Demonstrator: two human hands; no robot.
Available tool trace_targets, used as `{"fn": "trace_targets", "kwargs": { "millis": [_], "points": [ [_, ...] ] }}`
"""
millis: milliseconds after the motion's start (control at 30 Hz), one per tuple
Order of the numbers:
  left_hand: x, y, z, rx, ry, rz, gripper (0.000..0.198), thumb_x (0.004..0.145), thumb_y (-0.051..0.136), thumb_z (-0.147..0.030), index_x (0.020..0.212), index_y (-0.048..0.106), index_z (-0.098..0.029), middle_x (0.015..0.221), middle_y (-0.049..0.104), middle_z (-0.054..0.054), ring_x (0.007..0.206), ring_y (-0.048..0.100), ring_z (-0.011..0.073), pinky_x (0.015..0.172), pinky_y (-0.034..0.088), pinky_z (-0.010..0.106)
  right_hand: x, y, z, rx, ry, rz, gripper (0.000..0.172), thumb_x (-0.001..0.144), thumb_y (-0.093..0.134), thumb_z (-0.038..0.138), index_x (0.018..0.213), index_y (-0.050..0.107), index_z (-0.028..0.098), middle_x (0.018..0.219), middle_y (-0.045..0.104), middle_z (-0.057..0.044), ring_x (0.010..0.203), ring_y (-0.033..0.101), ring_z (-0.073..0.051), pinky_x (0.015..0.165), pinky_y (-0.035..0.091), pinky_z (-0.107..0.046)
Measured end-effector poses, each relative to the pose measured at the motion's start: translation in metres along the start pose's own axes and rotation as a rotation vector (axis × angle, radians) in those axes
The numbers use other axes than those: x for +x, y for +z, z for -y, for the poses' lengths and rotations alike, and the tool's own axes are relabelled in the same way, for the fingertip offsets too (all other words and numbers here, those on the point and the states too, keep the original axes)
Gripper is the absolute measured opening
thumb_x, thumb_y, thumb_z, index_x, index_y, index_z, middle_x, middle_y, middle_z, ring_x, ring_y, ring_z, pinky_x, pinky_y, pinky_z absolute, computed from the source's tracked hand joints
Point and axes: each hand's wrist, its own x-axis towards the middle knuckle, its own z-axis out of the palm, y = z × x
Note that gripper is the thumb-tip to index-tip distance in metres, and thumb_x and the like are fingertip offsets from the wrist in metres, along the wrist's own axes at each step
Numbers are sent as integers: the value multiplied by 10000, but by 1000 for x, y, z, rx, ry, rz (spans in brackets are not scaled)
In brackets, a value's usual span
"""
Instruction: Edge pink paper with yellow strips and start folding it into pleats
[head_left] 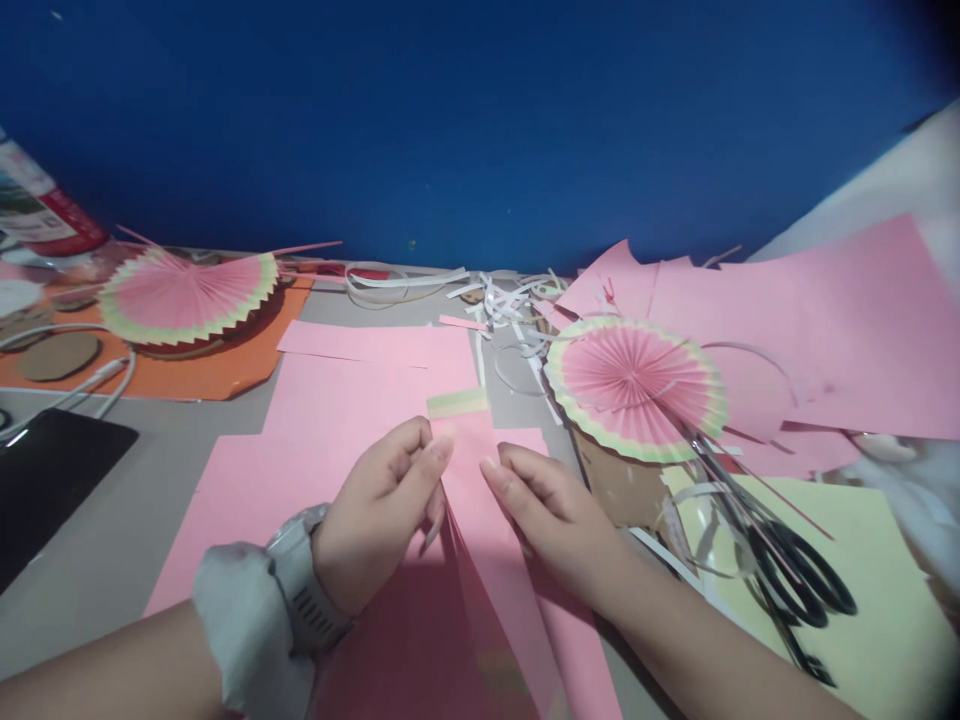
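A long pink paper strip (491, 530) with a yellow-green band across its far end runs between my hands and toward me. Its left edge is pinched between the thumb and fingers of my left hand (397, 490). On the opposite edge, my right hand (551, 510) grips it with thumb and curled fingers. More layers show under the strip, perhaps folds; I cannot tell how many. Below lie overlapping pink paper sheets (300, 410). A grey watch and a grey scrunchie are on my left wrist.
At the right, a pleated pink paper rosette (630, 375) sits by black-handled scissors (799, 570) on yellow paper (877, 540). A pleated pink fan (191, 295) rests on orange paper (225, 380) at the left, near a bottle (45, 200) and a black device (64, 480). White paper scraps (517, 300) lie behind.
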Motion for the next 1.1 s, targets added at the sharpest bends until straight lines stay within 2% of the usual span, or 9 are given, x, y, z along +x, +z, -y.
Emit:
{"fn": "trace_targets", "kwargs": {
  "millis": [133,233,333,500,667,867,967,1100],
  "points": [
    [-2,2,-1,53,-20,84,315,887,460,-447,686,425,-207,437,470,-82,390,447,76,423,355,183,1,0,1,8,-49,-102,390,931,365,432,623,281,207,605,260,54,540,294,-92,508,274,-220],
    [-4,3,-2,85,-36,117,313,882,473,-439,678,439,-204,433,461,-84,396,432,70,418,340,171,0,-1,0,27,-46,-130,380,936,371,417,628,308,203,615,281,51,558,307,-93,528,294,-217],
    [-3,3,-3,98,-52,123,331,882,457,-464,680,438,-202,429,445,-87,389,411,64,410,320,167,0,-2,0,52,-5,-108,371,930,381,436,646,355,199,622,325,47,573,347,-95,541,324,-215],
    [-1,3,-3,107,-72,126,363,870,450,-499,662,418,-203,439,426,-88,384,395,62,397,311,174,-1,-2,3,113,43,-81,399,923,383,464,623,352,203,531,347,63,475,360,-81,454,303,-207],
    [-1,2,-4,127,-63,96,373,853,487,-484,627,398,-201,448,389,-93,390,355,53,388,262,177,-3,0,4,172,37,-68,388,929,383,447,630,361,202,508,362,74,445,393,-64,436,323,-177],
    [-3,2,-3,95,-62,121,369,857,490,-475,629,402,-199,400,379,-105,339,342,42,350,235,162,-5,-2,2,249,29,-33,382,939,370,425,631,348,200,530,343,77,450,387,-54,433,318,-159],
    [-3,2,-2,57,-52,93,356,868,473,-478,651,393,-206,370,388,-111,319,361,47,352,276,156,-3,-2,2,255,22,-11,384,939,364,426,627,338,204,525,339,74,465,374,-65,453,320,-171],
    [-2,2,-1,3,-45,60,332,884,448,-474,688,411,-208,360,386,-118,315,372,53,375,334,161,-1,-1,1,150,0,-9,384,934,379,413,619,310,204,541,299,70,493,316,-78,469,290,-192]
  ]
}}
